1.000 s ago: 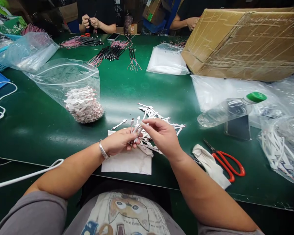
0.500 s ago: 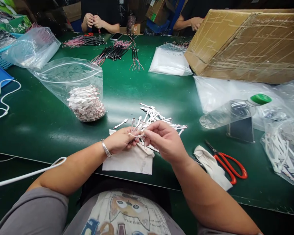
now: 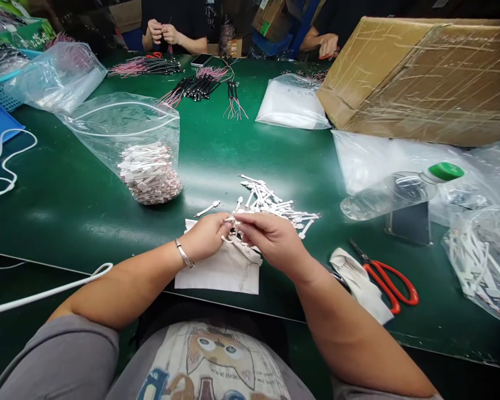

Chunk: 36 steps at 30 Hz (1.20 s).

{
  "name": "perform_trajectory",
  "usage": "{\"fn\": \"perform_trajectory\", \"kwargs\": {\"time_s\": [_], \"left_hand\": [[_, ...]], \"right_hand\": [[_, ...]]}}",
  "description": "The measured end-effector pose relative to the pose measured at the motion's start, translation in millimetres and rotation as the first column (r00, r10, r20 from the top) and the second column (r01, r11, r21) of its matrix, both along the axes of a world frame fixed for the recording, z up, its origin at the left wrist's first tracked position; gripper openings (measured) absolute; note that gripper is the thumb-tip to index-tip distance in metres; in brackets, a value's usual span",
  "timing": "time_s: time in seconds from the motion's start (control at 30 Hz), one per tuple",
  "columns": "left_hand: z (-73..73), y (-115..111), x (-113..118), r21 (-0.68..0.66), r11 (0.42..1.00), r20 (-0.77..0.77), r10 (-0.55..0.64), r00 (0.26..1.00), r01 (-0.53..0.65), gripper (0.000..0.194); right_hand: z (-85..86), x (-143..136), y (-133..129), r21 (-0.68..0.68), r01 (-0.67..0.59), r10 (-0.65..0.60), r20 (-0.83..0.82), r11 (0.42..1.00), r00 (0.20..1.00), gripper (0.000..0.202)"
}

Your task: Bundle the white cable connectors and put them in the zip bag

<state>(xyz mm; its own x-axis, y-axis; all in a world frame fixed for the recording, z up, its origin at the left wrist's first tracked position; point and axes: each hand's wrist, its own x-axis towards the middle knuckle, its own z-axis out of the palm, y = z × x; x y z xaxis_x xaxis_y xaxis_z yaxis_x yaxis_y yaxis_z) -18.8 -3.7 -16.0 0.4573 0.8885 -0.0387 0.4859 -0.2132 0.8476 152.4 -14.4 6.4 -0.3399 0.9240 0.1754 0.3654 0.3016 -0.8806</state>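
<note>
My left hand, with a silver bracelet at its wrist, is closed on a short white cable that curves out below its fingertips. The fingers of my right hand pinch the cable's upper part, close against the left fingertips. Behind both hands lies a loose pile of short white cables. One single cable rests apart, left of the pile. Beneath the hands a white cloth lies at the table's front edge. The fingers partly hide the held cable.
Scissors with red handles and a crumpled cloth lie right. A bottle leans on a dark block. A bag of white cables stands left. A big carton is back right. Two people's hands work across the green table.
The held cable has shifted and now curls below my left fingertips. My right fingers have moved slightly left, closer to my left hand. Across the table, the right-hand person's hand has moved and holds something red.
</note>
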Motion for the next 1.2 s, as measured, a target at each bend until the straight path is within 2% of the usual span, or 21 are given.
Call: {"fn": "perform_trajectory", "kwargs": {"time_s": [0.13,0.2,0.27,0.3,0.37,0.4,0.47,0.53,0.6,0.67,0.73,0.87,0.97,1.07,1.13,1.2], "left_hand": [[2.9,-1.2,2.5,-0.008,1.000,0.051,-0.014,0.999,0.015,0.019],[5.1,-2.0,4.0,-0.091,0.996,0.113,0.009,0.994,0.001,0.020],[8.3,-2.4,5.8,-0.287,0.958,0.193,0.078,0.978,-0.020,0.020],[10.4,-2.4,6.8,-0.416,0.909,0.245,0.131,0.961,-0.018,0.019],[14.9,-2.3,8.9,-0.655,0.755,0.357,0.274,0.893,0.030,0.017],[17.0,-2.1,9.8,-0.735,0.674,0.404,0.352,0.844,0.071,0.015],[20.1,-1.3,10.9,-0.811,0.565,0.471,0.482,0.739,0.148,0.013],[20.8,0.1,10.9,-0.820,0.538,0.524,0.570,0.633,0.195,0.013],[19.1,2.0,9.9,-0.811,0.535,0.569,0.624,0.536,0.237,0.018],[16.0,3.7,8.7,-0.805,0.532,0.587,0.649,0.484,0.262,0.023],[13.0,4.9,7.9,-0.798,0.549,0.594,0.645,0.480,0.250,0.019],[10.5,4.9,7.0,-0.746,0.621,0.642,0.579,0.502,0.238,0.022],[11.4,4.2,6.1,-0.725,0.647,0.651,0.529,0.544,0.239,0.027],[13.8,3.4,4.7,-0.702,0.690,0.629,0.484,0.608,0.176,0.026],[16.5,2.4,3.8,-0.610,0.785,0.620,0.386,0.683,0.110,0.024],[19.8,1.2,2.9,-0.431,0.900,0.586,0.217,0.780,0.073,0.022]], "right_hand": [[3.7,-4.4,-0.2,-0.201,0.116,-0.149,-0.158,0.973,0.976,0.023],[6.5,-4.5,-1.0,-0.223,0.147,-0.198,-0.228,0.964,0.953,0.020],[8.0,-1.6,-1.5,-0.116,0.285,-0.307,-0.286,0.951,0.908,0.017],[7.7,0.7,-1.4,-0.014,0.383,-0.368,-0.309,0.924,0.877,0.016],[5.1,5.7,-0.3,0.266,0.521,-0.440,-0.310,0.811,0.843,0.016],[3.1,7.7,0.5,0.412,0.512,-0.438,-0.267,0.753,0.859,0.018],[-1.4,8.9,2.1,0.633,0.327,-0.367,-0.073,0.702,0.927,0.023],[-5.1,5.6,3.1,0.707,0.067,-0.250,0.159,0.705,0.955,0.026],[-7.3,-1.0,3.3,0.689,-0.144,-0.141,0.339,0.711,0.930,0.026],[-8.5,-8.3,3.2,0.656,-0.272,-0.077,0.451,0.705,0.889,0.023],[-8.9,-13.5,3.1,0.623,-0.330,-0.042,0.504,0.709,0.862,0.021],[-7.8,-15.4,1.7,0.583,-0.329,0.018,0.474,0.743,0.881,0.018],[-6.1,-12.3,-0.3,0.587,-0.247,0.020,0.364,0.771,0.931,0.016],[-5.6,-7.7,-0.7,0.557,0.003,-0.118,0.171,0.830,0.978,0.008],[-5.8,-4.5,0.6,0.441,0.152,-0.210,0.086,0.885,0.974,0.007],[-5.8,-1.9,2.1,0.325,0.189,-0.226,0.079,0.927,0.971,0.014]]}}
